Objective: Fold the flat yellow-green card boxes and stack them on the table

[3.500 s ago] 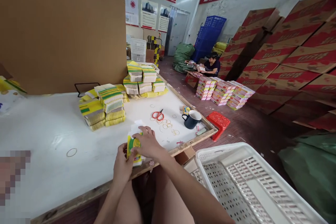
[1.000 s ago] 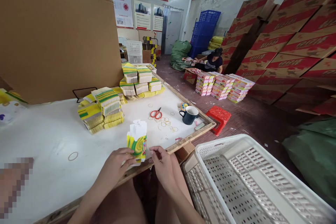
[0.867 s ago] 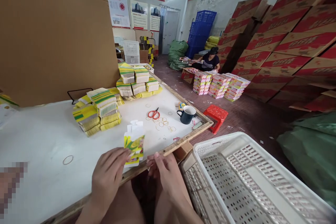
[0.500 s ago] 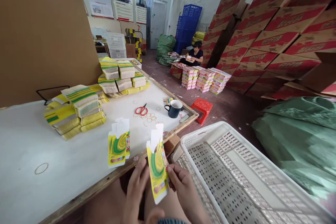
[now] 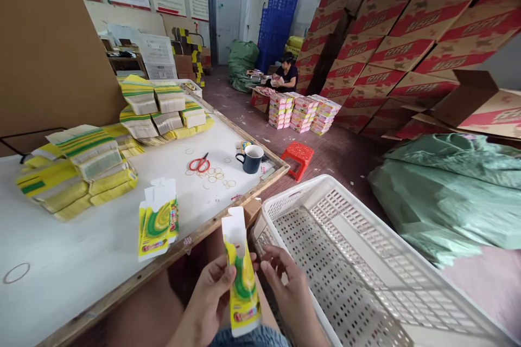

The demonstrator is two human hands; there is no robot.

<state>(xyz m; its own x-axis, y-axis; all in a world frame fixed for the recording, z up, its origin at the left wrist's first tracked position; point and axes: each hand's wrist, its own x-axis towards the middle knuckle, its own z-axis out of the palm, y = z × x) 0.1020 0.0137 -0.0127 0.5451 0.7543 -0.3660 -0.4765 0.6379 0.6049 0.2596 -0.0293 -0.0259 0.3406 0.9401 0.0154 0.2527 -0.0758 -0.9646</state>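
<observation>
A yellow and green printed carton (image 5: pixel 245 282) with a white end flap stands up in front of my lap, partly opened out. My left hand (image 5: pixel 211 290) is closed round its left side, thumb on the front and fingers behind. Just right of the carton, my right hand (image 5: pixel 290 287) has its fingers bent and apart, and I see nothing in them. More flat cartons (image 5: pixel 157 225) of the same print lie at the near edge of the white-topped table (image 5: pixel 89 260).
Bundled yellow cartons (image 5: pixel 87 168) are piled on the table. Red scissors (image 5: pixel 199 164), rubber bands (image 5: pixel 215 175) and a dark mug (image 5: pixel 251 159) lie beyond. A white plastic crate (image 5: pixel 293 195) stands to my right, near a red stool (image 5: pixel 299 157). A person (image 5: pixel 287 75) sits farther back.
My left hand has taken hold of the carton's left side, and my right hand has come off its right edge. The carton looks more opened out. The view has turned rightward and down.
</observation>
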